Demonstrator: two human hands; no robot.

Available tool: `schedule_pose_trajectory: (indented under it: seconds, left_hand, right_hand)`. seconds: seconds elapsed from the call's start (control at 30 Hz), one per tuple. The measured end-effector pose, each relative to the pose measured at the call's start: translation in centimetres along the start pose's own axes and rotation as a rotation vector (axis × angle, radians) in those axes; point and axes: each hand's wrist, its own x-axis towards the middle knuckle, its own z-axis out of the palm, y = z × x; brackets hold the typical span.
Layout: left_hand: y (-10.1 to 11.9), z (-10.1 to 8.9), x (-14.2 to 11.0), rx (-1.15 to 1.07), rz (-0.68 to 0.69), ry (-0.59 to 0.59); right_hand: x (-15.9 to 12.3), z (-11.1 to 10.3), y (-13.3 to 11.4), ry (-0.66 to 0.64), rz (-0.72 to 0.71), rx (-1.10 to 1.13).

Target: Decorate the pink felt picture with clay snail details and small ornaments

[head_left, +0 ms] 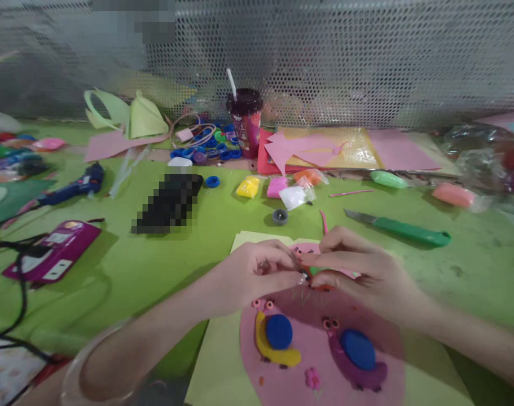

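My left hand (267, 268) is closed, thumb and fingertips pinched together over the top of a pink paper oval (299, 321). What the pinch holds is too small and covered to make out. Opposite it, my right hand (367, 273) has its thumb and fingers around a partly hidden clay snail (315, 272), orange with a green piece. Nearer me on the oval lie a yellow clay snail (277, 355) with a blue cap shell (279, 331) and a purple clay snail (354, 369) with another blue cap (358, 349). A small pink clay flower (313, 378) is below them.
A green utility knife (409, 230), blade out, lies beyond my right hand. Farther back are clay packets (248, 186), a grey cap (280, 216), a drink cup (246, 124) and a phone (172, 203). A glue gun (79, 185) and corded magenta power strip (56, 251) lie left.
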Motion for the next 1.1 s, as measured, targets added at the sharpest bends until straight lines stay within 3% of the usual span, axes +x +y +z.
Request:
schedule_pose_trajectory:
  seconds: [0.4, 0.7, 0.93, 1.1]
  left_hand:
    - [0.1, 0.2, -0.1, 0.025, 0.014, 0.039]
    - [0.1, 0.3, -0.3, 0.182, 0.085, 0.142]
    - [0.2, 0.4, -0.3, 0.188, 0.11, 0.144]
    - [0.1, 0.4, -0.2, 0.189, 0.15, 0.155]
  right_hand:
    - [-0.3, 0.3, -0.1, 0.031, 0.011, -0.003]
    - [0.4, 0.4, -1.8, 0.003, 0.432, 0.15]
    - [0.0, 0.7, -1.2, -0.038, 0.635, 0.322]
    - [0.2, 0.7, -1.2, -0.058, 0.688, 0.347]
